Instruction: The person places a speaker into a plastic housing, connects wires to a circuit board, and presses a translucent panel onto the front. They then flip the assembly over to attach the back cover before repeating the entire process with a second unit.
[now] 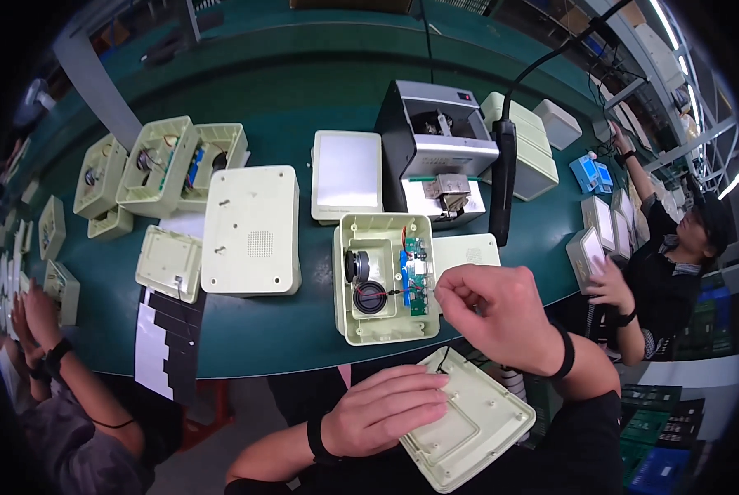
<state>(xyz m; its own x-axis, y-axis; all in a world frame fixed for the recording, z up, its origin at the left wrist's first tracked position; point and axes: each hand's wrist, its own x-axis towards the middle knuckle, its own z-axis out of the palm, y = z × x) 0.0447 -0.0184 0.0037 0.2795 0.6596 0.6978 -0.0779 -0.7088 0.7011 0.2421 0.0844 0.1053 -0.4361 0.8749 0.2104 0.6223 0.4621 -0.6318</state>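
Observation:
An open cream plastic housing (pixel 343 326) sits near the table's front edge. Inside are two round black speakers (pixel 369 298), a blue part (pixel 404 272) and a green circuit board (pixel 419 301). Thin red and black wires (pixel 392 291) cross the board toward my right hand (pixel 497 309), whose curled fingers pinch the wire end at the housing's right wall. My left hand (pixel 394 412) lies over the edge of a cream cover (pixel 476 421), fingers straight and together, its thumb hidden. The cover is tilted in front of me, below the table edge. A black cable (pixel 445 360) rises from it by my left fingertips.
Behind the housing stand a screen panel (pixel 347 175) and a grey-black machine (pixel 435 136). A black rod-shaped tool (pixel 504 181) hangs on a cable. More cream housings (pixel 159 177) and a large closed one (pixel 252 223) are at left. Co-workers sit on both sides, one (pixel 683 247) at right.

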